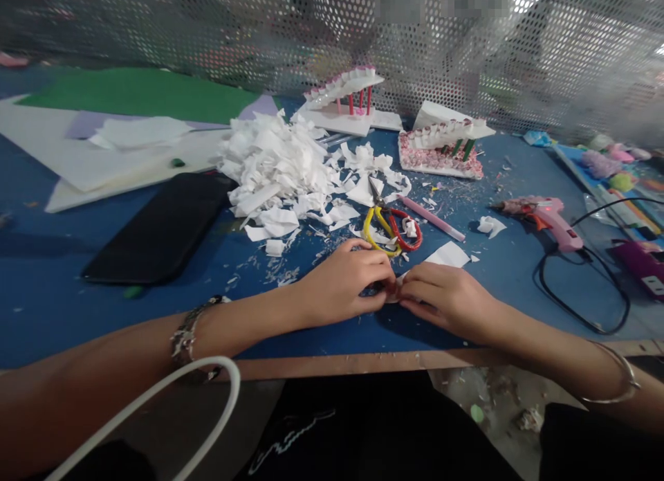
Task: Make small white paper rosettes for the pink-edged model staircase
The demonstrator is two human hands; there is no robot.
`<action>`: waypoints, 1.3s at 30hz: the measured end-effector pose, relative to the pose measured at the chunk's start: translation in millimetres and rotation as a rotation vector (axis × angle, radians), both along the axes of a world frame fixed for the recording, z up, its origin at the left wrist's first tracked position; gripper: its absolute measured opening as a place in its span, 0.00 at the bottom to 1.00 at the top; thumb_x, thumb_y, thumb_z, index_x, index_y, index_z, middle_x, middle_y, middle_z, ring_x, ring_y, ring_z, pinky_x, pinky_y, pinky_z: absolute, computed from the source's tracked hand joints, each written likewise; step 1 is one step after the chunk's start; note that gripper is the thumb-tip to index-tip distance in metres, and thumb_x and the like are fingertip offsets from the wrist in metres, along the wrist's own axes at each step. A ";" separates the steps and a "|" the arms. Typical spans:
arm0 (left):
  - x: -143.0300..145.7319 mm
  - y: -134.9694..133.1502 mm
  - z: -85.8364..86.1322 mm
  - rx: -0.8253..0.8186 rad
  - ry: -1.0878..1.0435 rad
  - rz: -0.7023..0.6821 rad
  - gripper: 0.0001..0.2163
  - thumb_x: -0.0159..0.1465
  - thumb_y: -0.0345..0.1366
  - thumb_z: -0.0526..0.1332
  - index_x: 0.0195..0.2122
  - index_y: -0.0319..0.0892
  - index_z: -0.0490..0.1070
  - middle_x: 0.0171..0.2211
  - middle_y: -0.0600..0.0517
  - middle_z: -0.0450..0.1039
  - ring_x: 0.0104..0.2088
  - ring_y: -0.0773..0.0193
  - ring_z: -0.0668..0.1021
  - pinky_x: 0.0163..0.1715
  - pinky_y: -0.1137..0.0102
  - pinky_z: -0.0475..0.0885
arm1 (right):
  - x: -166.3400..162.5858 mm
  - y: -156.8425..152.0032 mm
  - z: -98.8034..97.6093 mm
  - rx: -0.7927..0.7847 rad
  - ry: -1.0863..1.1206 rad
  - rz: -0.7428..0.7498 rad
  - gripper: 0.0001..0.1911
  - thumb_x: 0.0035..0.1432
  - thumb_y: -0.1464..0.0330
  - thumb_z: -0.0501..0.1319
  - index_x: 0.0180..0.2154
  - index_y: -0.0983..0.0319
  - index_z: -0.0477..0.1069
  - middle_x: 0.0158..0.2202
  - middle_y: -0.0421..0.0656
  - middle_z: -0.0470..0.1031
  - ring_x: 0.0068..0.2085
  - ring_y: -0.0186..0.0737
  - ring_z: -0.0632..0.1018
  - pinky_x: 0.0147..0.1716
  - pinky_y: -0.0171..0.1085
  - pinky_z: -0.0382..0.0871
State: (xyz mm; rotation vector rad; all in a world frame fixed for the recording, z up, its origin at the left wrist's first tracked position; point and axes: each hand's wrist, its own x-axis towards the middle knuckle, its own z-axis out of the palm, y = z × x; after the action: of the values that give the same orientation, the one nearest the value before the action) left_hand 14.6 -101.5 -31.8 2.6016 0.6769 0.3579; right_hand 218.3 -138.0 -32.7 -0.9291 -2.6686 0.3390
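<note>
My left hand (pixel 355 280) and my right hand (pixel 449 297) meet over the front of the blue table. Their fingertips pinch a small piece of white paper (pixel 393 297) between them, mostly covered by the fingers. Behind my right hand lies a flat white paper strip (pixel 449 255); whether it joins the held piece I cannot tell. Scissors with one yellow and one red handle (pixel 382 228) rest just beyond my left hand, blades pointing away. A pink pen-like stick (pixel 431 218) lies to their right. Past the scissors spreads a heap of torn white paper pieces (pixel 283 166).
A black phone (pixel 163 228) lies at left, near green and white sheets (pixel 145 93). Two small paper models (pixel 347 104) stand at the back beside a perforated metal screen (pixel 259 48). To the right are a pink glue gun (pixel 550 218) and its looped black cord (pixel 542 280).
</note>
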 end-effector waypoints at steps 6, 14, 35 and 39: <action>0.2 1.0 2.4 0.014 -0.081 -0.029 0.07 0.59 0.41 0.58 0.34 0.44 0.70 0.37 0.56 0.71 0.40 0.67 0.72 0.51 0.64 0.48 | -0.7 1.9 5.4 -0.076 0.156 -0.111 0.05 0.57 0.72 0.53 0.33 0.64 0.68 0.30 0.42 0.71 0.32 0.32 0.71 0.32 0.32 0.65; 7.3 8.9 37.4 0.162 -0.175 0.110 0.09 0.62 0.39 0.54 0.31 0.43 0.70 0.31 0.58 0.73 0.34 0.69 0.73 0.50 0.63 0.50 | 1.0 19.1 47.0 0.093 0.194 -0.103 0.04 0.56 0.69 0.57 0.33 0.63 0.68 0.31 0.41 0.72 0.32 0.32 0.71 0.32 0.32 0.66; 22.1 10.6 75.1 1.262 0.095 -0.079 0.16 0.64 0.27 0.43 0.32 0.38 0.70 0.31 0.52 0.73 0.32 0.66 0.75 0.36 0.65 0.67 | 18.4 37.3 67.0 0.571 -0.046 -0.049 0.13 0.62 0.69 0.46 0.31 0.62 0.67 0.33 0.44 0.69 0.36 0.35 0.69 0.35 0.36 0.64; 20.8 -10.9 25.5 1.173 0.126 -0.337 0.12 0.63 0.27 0.49 0.30 0.38 0.72 0.27 0.50 0.73 0.26 0.66 0.72 0.37 0.68 0.67 | 19.9 18.7 20.0 0.375 -0.144 0.207 0.16 0.62 0.74 0.44 0.29 0.65 0.67 0.29 0.45 0.70 0.32 0.36 0.69 0.30 0.35 0.65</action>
State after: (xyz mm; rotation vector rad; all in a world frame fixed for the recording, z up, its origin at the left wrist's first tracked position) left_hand 35.4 -112.5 -6.2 3.7770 -0.0293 0.6109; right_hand 238.3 -119.3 -12.7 -0.5841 -2.8237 -0.1912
